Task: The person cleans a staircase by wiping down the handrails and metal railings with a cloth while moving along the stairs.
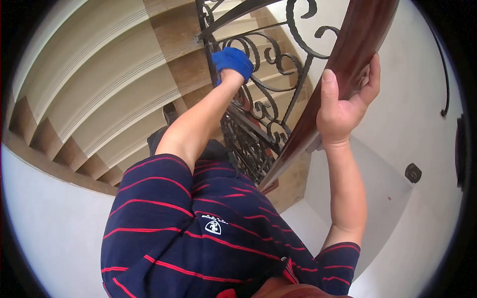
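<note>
A blue cloth covers my left hand, which is against the black wrought-iron railing at the top centre. The cloth hides its fingers, and they seem closed on it. Bare and to the right, my right hand grips the dark reddish-brown wooden handrail. Its thumb lies along the near side and its fingers curl round the far side. Scrolled ironwork runs below the handrail.
Curved beige stairs with brown edging sweep down the left. A dark shoe stands on a step. On the white wall at the right are a dark plaque and a black cable.
</note>
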`<action>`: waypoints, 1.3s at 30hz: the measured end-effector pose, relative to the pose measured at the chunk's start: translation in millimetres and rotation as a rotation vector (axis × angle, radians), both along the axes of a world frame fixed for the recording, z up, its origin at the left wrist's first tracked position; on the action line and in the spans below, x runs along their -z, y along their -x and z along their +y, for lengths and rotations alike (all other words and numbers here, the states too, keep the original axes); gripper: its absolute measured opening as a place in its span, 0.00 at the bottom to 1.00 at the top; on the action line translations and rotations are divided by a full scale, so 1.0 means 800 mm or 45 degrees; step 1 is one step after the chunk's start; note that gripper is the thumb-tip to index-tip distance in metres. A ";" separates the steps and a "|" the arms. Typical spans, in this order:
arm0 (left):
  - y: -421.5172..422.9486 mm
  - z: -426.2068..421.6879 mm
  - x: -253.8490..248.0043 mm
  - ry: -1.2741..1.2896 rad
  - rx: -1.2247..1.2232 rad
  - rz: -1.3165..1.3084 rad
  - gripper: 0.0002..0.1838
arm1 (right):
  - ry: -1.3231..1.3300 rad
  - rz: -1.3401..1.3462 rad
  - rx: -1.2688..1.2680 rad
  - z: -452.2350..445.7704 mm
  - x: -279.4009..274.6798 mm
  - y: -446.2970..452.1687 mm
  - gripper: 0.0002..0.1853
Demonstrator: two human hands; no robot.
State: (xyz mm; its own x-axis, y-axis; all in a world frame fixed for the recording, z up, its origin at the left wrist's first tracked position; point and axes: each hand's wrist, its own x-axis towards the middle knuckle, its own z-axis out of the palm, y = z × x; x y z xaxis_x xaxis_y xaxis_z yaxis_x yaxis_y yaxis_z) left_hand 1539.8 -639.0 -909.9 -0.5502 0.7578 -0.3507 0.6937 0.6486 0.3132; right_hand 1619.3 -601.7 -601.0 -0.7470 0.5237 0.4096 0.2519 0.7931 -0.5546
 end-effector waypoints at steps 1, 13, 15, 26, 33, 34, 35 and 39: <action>-0.005 -0.006 -0.009 0.004 0.001 -0.003 0.13 | 0.004 -0.003 0.001 -0.001 0.000 -0.002 0.45; -0.010 0.010 0.081 -1.023 -1.929 -2.514 0.19 | 0.067 0.002 -0.010 -0.001 -0.003 0.000 0.47; -0.005 0.007 0.085 -0.986 -1.910 -2.638 0.18 | 0.079 -0.007 -0.013 -0.001 -0.004 0.001 0.47; -0.041 -0.018 0.081 -1.763 -1.724 -2.504 0.17 | 0.092 -0.010 0.021 -0.005 -0.004 0.001 0.48; -0.014 -0.002 0.065 -0.975 -1.867 -2.255 0.26 | 0.048 0.002 0.014 -0.004 -0.004 0.001 0.47; -0.024 0.005 0.086 -0.911 -1.860 -2.080 0.32 | 0.048 0.011 0.011 -0.003 -0.004 0.001 0.47; -0.018 -0.012 0.048 -1.020 -1.801 -2.123 0.32 | 0.046 0.009 0.004 -0.003 -0.003 0.001 0.47; -0.021 -0.039 -0.008 -1.080 -1.896 -1.883 0.27 | 0.063 0.023 -0.003 -0.004 -0.003 0.002 0.46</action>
State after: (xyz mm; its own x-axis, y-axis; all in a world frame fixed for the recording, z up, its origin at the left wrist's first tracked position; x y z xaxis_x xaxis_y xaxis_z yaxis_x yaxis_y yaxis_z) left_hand 1556.3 -670.2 -903.7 -0.4280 0.3366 -0.8387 -0.9030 -0.1986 0.3811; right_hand 1618.0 -605.0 -598.9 -0.7412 0.5417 0.3965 0.2395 0.7651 -0.5977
